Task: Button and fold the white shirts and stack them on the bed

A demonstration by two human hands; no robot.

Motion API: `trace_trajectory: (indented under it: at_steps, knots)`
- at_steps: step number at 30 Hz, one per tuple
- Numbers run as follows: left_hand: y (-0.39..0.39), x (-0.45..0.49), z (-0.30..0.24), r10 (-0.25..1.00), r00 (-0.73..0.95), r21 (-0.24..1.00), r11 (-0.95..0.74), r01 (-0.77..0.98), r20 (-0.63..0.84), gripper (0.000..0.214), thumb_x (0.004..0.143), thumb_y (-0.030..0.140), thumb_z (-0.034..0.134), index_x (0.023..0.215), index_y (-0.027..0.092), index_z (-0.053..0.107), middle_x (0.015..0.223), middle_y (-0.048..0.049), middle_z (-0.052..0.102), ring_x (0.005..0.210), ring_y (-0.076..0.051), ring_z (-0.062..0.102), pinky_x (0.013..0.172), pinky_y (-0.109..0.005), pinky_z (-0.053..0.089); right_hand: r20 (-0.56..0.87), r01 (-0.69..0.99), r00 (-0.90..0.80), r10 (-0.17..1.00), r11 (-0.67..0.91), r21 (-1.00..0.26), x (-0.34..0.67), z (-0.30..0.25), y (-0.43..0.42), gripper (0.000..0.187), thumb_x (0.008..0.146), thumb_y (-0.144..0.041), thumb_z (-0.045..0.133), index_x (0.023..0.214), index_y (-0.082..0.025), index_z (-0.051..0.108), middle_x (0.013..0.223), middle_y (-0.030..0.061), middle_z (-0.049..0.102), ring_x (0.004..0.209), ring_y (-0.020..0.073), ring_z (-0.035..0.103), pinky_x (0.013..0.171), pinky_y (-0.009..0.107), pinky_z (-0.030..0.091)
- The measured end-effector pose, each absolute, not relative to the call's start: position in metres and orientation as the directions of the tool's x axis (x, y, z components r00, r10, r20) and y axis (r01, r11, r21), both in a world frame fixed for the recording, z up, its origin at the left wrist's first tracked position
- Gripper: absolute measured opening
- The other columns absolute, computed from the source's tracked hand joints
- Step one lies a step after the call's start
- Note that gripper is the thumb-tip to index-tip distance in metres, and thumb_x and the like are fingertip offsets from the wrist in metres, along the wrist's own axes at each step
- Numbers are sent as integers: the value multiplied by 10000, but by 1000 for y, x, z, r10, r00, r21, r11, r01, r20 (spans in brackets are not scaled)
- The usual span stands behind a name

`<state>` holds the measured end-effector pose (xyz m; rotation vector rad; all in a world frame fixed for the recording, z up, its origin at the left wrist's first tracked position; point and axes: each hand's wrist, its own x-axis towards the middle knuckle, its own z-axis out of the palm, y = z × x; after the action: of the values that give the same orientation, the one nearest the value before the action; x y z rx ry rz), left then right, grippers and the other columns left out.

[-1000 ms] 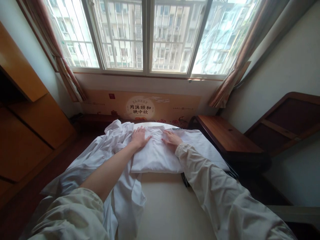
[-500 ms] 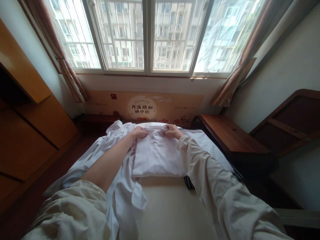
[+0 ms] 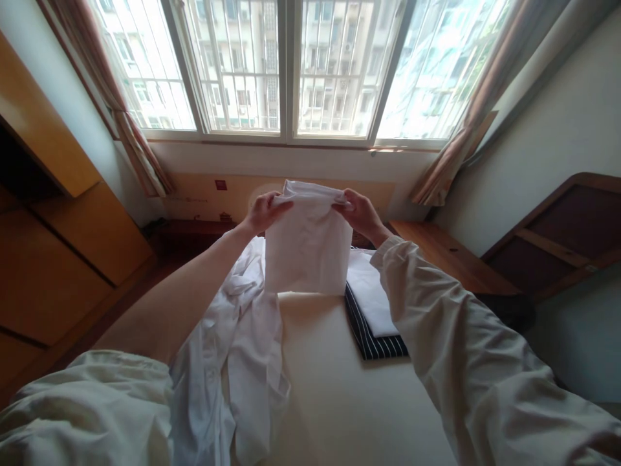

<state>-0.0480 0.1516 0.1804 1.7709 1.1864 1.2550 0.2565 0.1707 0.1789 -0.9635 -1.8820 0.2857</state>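
Observation:
A folded white garment (image 3: 309, 249), probably a shirt, hangs upright above the far part of the table. My left hand (image 3: 266, 210) pinches its upper left corner, and my right hand (image 3: 361, 213) grips the upper right corner. To the left, a rumpled heap of white clothing (image 3: 237, 336) spreads toward the near side. Under my right forearm, a folded white piece (image 3: 371, 291) rests on a black, white-striped folded cloth (image 3: 371, 346), both partly hidden by the sleeve.
The pale tabletop (image 3: 330, 382) lies below my hands. Beyond it stand a printed cardboard panel (image 3: 194, 194) and a barred window (image 3: 334, 71). A wooden desk (image 3: 441, 259) is at the right, an orange-brown cabinet (image 3: 63, 252) at the left.
Both hands have lifted the folded white garment off the table, up and away, so it now hangs. The striped cloth and white piece at the right have come into fuller view.

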Motion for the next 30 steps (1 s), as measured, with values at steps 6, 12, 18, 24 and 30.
trace_trajectory:
  at_steps: [6, 12, 18, 24, 30]
  knots:
    - [88, -67, 208, 751, 235, 627, -649, 431, 617, 371, 832, 539, 841, 911, 219, 671, 900, -32, 670, 908, -236, 652, 791, -309, 511, 772, 574, -263, 578, 737, -357, 268, 203, 85, 317, 987, -536, 684, 1055, -227, 676, 1031, 80, 739, 989, 275, 659, 939, 412, 536]
    - [-6, -76, 133, 631, 688, 443, -764, 469, 359, 102, 895, 245, 696, 991, 217, 717, 1023, -64, 758, 962, -235, 698, 881, -319, 517, 561, 320, -760, 328, 940, -116, 299, 112, -19, 184, 1077, -240, 511, 1134, -252, 686, 1104, 92, 763, 985, 241, 673, 920, 403, 543]
    - [-67, -83, 65, 440, 890, 382, -848, 367, 122, 378, 791, 100, 707, 1132, 259, 671, 1231, -77, 751, 1068, -253, 723, 955, -321, 542, 277, 288, -901, 334, 938, -194, 307, 47, -82, 256, 994, -130, 543, 1220, -196, 645, 1221, 130, 739, 1069, 241, 675, 934, 389, 553]
    - [-54, -95, 81, 636, 770, 663, -560, 496, -38, 239, 880, 164, 603, 1034, 239, 771, 1082, -40, 796, 1003, -225, 742, 927, -284, 539, 233, 293, -856, 461, 805, -516, 310, 63, -87, 288, 989, -258, 597, 1266, -208, 660, 1253, 137, 721, 1082, 256, 692, 944, 375, 559]
    - [1, -72, 78, 957, 211, 782, 24, 623, -197, 377, 861, 565, 702, 873, 188, 709, 877, -75, 783, 675, -223, 724, 593, -285, 517, 311, 683, -339, 888, 460, -567, 290, 66, -33, 271, 1103, -345, 474, 965, -203, 659, 952, 85, 743, 893, 230, 683, 846, 337, 497]
